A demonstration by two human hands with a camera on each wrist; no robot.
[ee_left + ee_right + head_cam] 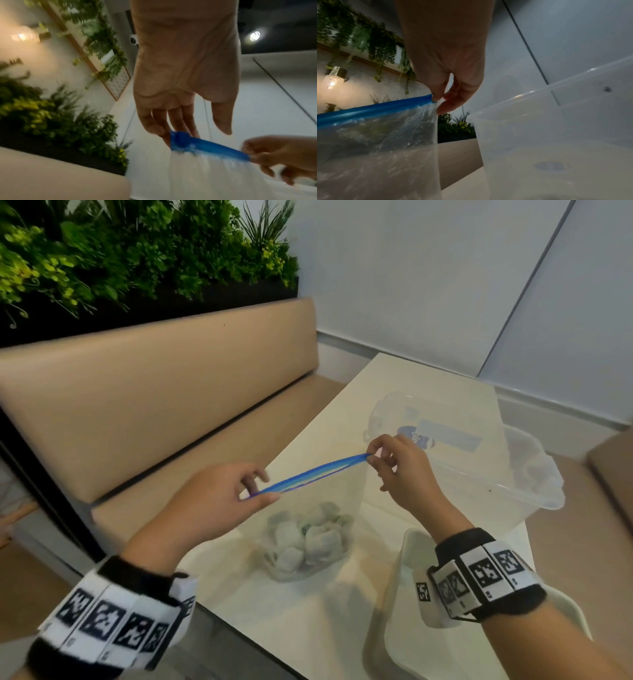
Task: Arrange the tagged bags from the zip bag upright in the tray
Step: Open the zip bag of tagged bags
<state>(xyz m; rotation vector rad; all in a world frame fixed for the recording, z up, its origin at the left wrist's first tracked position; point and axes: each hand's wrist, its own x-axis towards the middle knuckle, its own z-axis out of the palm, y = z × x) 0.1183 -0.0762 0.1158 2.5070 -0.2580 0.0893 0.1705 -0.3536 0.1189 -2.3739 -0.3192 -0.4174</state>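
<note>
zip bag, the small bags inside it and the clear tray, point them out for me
zip bag [310, 474], head view, on its blue zip strip between the hands
small bags [308, 539], head view, on the pile at the bag's bottom
clear tray [534, 494], head view, on its near right rim

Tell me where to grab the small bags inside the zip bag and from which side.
From above, through the blue zip top, once it is parted: the small bags lie heaped at the bottom of the zip bag. Take the topmost one by its upper edge.
</note>
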